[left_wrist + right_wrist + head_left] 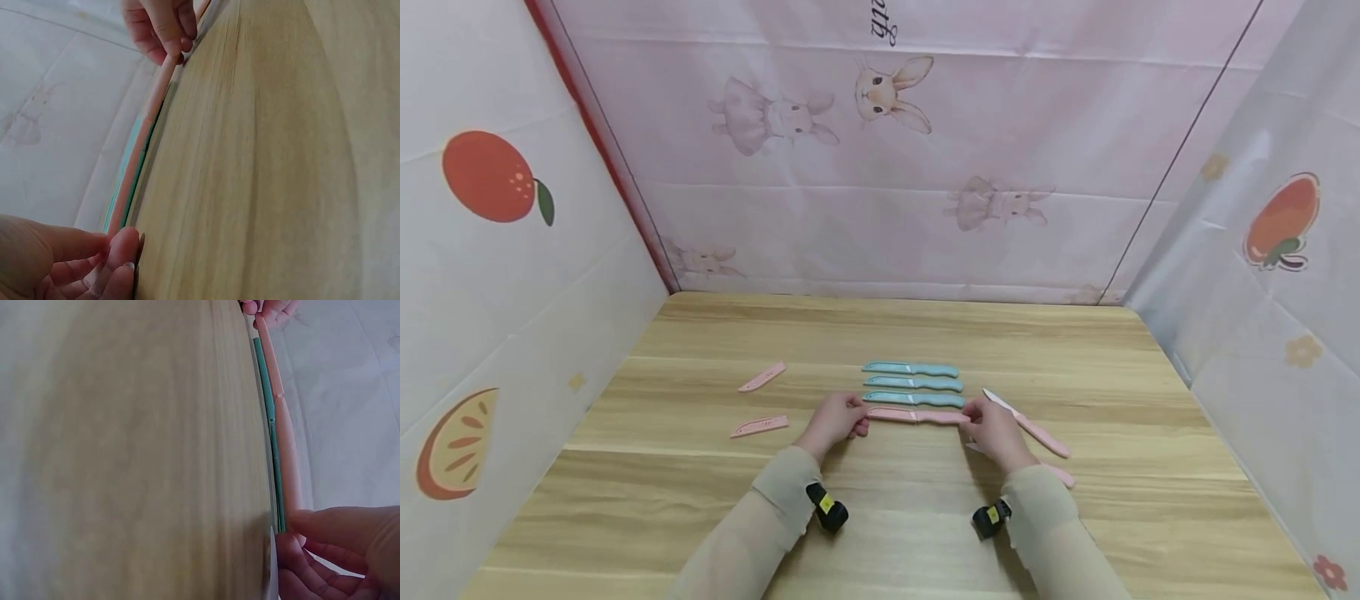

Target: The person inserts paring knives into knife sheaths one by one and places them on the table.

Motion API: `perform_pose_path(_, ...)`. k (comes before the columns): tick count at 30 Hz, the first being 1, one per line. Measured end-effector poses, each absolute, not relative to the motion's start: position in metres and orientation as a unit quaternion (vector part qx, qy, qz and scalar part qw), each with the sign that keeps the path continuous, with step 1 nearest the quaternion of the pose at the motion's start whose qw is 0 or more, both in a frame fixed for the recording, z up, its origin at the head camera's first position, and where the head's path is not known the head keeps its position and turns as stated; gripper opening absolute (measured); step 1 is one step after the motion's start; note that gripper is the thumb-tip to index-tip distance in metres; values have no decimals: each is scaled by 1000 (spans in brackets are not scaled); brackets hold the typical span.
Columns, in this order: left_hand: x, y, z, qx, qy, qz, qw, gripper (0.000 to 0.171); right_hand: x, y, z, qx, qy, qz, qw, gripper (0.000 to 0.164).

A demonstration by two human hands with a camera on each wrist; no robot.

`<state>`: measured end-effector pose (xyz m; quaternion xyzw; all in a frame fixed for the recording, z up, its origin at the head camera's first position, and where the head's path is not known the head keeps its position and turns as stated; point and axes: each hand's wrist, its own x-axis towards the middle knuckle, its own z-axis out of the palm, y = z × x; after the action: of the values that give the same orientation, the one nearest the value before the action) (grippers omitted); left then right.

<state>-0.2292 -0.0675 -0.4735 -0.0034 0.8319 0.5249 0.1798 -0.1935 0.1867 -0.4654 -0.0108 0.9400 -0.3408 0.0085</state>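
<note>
A pink knife (917,415) in its pink sheath lies crosswise between both hands. My left hand (838,421) pinches the sheath end between thumb and fingers. At the other end, my right hand (996,433) pinches the tip of the handle. Just beyond it, three sheathed blue knives (913,384) lie in a parallel row, handles to the right. In the right wrist view the pink handle (289,456) runs down to the thumb and fingertips, with a blue knife (265,381) alongside. The left wrist view shows the pink sheath (132,169) ending at my left fingertips.
Two bare-bladed pink knives lie at the right: one knife (1037,435) slants beyond the right hand, the other knife (1060,475) is partly hidden beneath that hand. Two loose pink sheaths, a farther sheath (763,377) and a nearer sheath (760,426), lie left on the wooden table (647,500).
</note>
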Motion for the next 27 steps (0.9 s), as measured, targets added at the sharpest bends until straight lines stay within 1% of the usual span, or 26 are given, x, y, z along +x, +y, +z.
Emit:
perform_pose_path(3, -230, -67, -473, -5, 834, 520, 185, 13, -195, 187, -466, -14, 942, -336, 12, 13)
perform_pose_path(11, -235, -65, -477, -17, 827, 526, 198, 10, -196, 188, -466, -30, 948, -317, -2, 14)
perform_pose_path(19, -232, -66, -477, -24, 814, 547, 195, 13, -197, 190, -470, -15, 943, -331, 12, 17)
perform_pose_path(24, -225, -77, -462, 7, 829, 526, 191, 22, -192, 194, -469, 0, 932, -361, 21, 20)
perform_pose_path(27, -226, -95, -446, 31, 841, 515, 164, 25, -188, 200, -462, 5, 921, -389, 26, 25)
